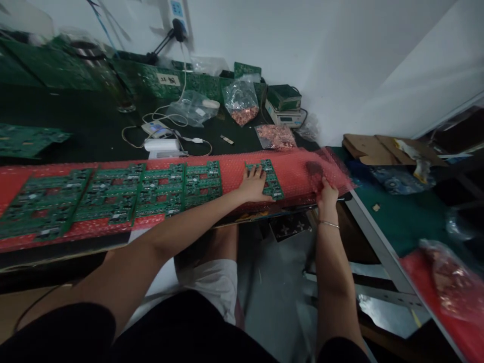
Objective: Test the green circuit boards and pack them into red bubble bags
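Red bubble wrap runs along the front of the dark table. Several green circuit boards lie side by side on its left and middle part. My left hand rests with spread fingers on a separate green board, further right. At the right end of the wrap, my right hand has its fingers closed on the wrap's front edge, near the table corner.
Behind the wrap are bags of copper-coloured parts, a scale, cables and a white device. A glass bottle stands at the back left. Cardboard lies on the green side table at right.
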{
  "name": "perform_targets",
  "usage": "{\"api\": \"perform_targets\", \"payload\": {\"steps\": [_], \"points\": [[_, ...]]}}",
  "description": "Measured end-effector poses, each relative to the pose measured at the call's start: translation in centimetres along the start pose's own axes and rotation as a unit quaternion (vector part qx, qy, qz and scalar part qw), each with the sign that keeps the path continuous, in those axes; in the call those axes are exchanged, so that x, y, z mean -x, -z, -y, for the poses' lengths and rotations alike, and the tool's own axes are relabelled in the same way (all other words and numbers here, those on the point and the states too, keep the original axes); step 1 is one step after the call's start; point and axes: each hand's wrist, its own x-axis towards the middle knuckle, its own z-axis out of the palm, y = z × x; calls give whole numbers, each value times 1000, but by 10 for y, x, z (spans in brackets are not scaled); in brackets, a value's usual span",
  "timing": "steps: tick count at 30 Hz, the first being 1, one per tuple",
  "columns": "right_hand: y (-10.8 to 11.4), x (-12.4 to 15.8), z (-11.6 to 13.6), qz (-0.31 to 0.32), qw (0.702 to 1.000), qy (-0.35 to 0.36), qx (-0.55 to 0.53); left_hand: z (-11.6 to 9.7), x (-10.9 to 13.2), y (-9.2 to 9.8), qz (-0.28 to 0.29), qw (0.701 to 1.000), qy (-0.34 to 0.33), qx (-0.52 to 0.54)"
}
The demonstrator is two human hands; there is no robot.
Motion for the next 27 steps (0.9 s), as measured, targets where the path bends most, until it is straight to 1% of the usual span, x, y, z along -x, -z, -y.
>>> {"api": "perform_targets", "payload": {"steps": [2, 5, 8, 10, 15, 18, 21, 22, 23, 24, 25, 26, 27], "points": [[-1, -1, -1, -17, 1000, 11, 7, -23, -21, -1, -12, 1000, 12, 22], [-3, -2, -2, -19, 999, 24, 15, -52, -46, -4, -16, 999, 1, 36], [-6, 0, -2, -3, 999, 40, 24, -71, -59, -7, -26, 999, 4, 43], [-7, 5, -2, 14, 998, 52, 29, -78, -62, -9, -32, 998, 7, 47], [-12, 21, 4, 66, 996, 48, 38, -79, -65, -10, -38, 998, -6, 51], [-15, 30, 9, 96, 988, 84, 85, -74, -71, -7, -17, 998, -21, 57], [-19, 42, 14, 134, 965, 138, 178, -67, -75, -2, 4, 996, -39, 79], [-20, 46, 15, 153, 955, 151, 205, -65, -74, -2, -7, 994, -37, 101], [-22, 51, 15, 172, 946, 159, 225, -62, -73, -1, -36, 990, -17, 138], [-23, 55, 15, 191, 938, 164, 238, -60, -70, -2, -80, 978, 19, 192], [-24, 60, 15, 207, 932, 165, 247, -58, -67, -3, -131, 952, 64, 269], [-24, 63, 14, 223, 926, 167, 256, -57, -63, -4, -174, 916, 101, 348], [-24, 66, 14, 240, 918, 172, 266, -56, -59, -6, -202, 869, 129, 433]]}}
